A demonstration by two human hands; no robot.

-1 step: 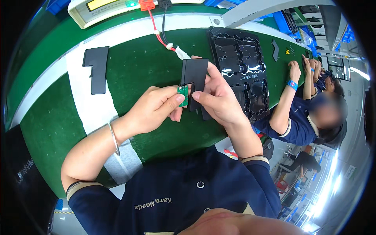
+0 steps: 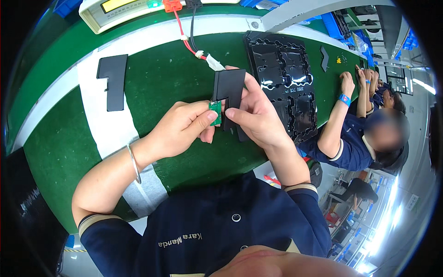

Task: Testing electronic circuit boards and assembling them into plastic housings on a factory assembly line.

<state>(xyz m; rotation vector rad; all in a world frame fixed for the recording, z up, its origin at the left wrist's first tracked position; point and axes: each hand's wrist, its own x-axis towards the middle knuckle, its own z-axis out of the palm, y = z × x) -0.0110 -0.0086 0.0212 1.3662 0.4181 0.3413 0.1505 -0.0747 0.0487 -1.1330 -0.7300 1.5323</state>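
My left hand (image 2: 182,127) pinches a small green circuit board (image 2: 215,113) between thumb and fingers. Wrapped around a flat black L-shaped piece (image 2: 230,83) is my right hand (image 2: 260,113), its thumb pressing on the lower part. The board sits at the notch of this black piece; whether the two are joined is hard to make out. My fingers hide the board's lower edge and the back of the black piece. A similar black L-shaped piece (image 2: 117,83) lies on the bench at the left, partly on a white strip (image 2: 92,111).
Beyond my hands, red and black leads (image 2: 187,44) run from a cream-coloured meter (image 2: 134,14) and end in white tape. A black moulded tray (image 2: 284,69) lies at the right. Further right, a co-worker's arm (image 2: 334,115) rests on the green bench (image 2: 184,171), near another dark piece (image 2: 324,59).
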